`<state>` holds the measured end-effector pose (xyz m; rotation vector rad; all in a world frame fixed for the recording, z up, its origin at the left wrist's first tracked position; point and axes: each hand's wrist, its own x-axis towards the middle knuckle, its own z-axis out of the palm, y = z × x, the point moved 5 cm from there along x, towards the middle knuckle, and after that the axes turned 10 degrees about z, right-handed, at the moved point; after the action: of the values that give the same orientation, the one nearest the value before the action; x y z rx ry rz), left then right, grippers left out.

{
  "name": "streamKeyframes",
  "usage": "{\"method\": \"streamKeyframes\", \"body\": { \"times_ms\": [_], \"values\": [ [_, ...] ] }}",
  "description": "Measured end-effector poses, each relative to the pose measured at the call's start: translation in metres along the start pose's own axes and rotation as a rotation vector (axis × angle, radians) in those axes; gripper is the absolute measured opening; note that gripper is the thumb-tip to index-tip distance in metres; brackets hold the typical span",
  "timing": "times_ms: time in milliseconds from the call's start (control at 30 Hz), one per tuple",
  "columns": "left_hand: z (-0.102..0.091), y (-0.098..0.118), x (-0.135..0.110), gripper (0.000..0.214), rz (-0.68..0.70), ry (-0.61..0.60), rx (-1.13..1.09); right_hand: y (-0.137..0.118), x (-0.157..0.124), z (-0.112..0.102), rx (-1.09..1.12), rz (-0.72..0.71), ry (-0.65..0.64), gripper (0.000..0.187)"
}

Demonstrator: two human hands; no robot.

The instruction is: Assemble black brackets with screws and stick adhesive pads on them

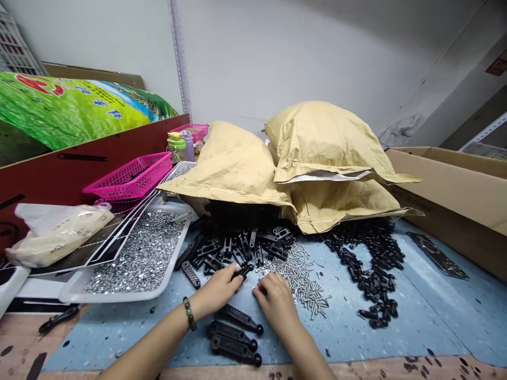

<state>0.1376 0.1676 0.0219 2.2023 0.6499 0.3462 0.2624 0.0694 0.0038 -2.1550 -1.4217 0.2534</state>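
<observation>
Snugly, the left hand [216,290] pinches a black metal link [242,272] by its end; the right hand [276,305] curls beside silver screws [298,279], its grip hidden.

A cramped hardware workshop; a white tray [119,297] of steel nuts [137,253]; heaped black metal links [233,248]; kraft paper sacks [233,163].

Across the blue speckled work surface [428,327] lie a white tray [122,297] of silver nuts [138,258], scattered black metal links [237,319], a spill of steel screws [297,279], and kraft paper sacks [340,211] heaped behind.
</observation>
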Motion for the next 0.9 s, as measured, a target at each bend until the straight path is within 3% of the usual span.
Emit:
{"method": "streamKeyframes", "body": {
  "times_ms": [133, 233, 400, 567, 733, 900],
  "values": [
    [0.000, 0.001, 0.003, 0.018, 0.106, 0.006, 0.050, 0.008, -0.011, -0.015, 0.077, 0.006, 0.039, 0.005],
    [0.008, 0.012, 0.009, 0.016, 0.258, -0.076, 0.093, 0.019, -0.019, -0.026, 0.153, 0.012, 0.130, 0.022],
    [0.023, 0.020, 0.013, 0.016, 0.414, -0.203, 0.191, 0.020, -0.027, -0.011, 0.081, -0.168, 0.068, 0.016],
    [0.018, 0.020, 0.010, 0.025, 0.445, -0.246, 0.232, 0.017, -0.030, -0.002, 0.088, -0.172, 0.080, 0.017],
    [0.013, 0.018, 0.002, 0.024, 0.412, -0.293, 0.255, 0.011, -0.026, -0.011, 0.087, -0.178, 0.037, 0.013],
    [0.006, 0.026, -0.016, 0.022, 0.413, -0.352, 0.260, 0.036, 0.023, -0.046, 0.044, 0.011, 0.325, 0.029]
  ]
}}
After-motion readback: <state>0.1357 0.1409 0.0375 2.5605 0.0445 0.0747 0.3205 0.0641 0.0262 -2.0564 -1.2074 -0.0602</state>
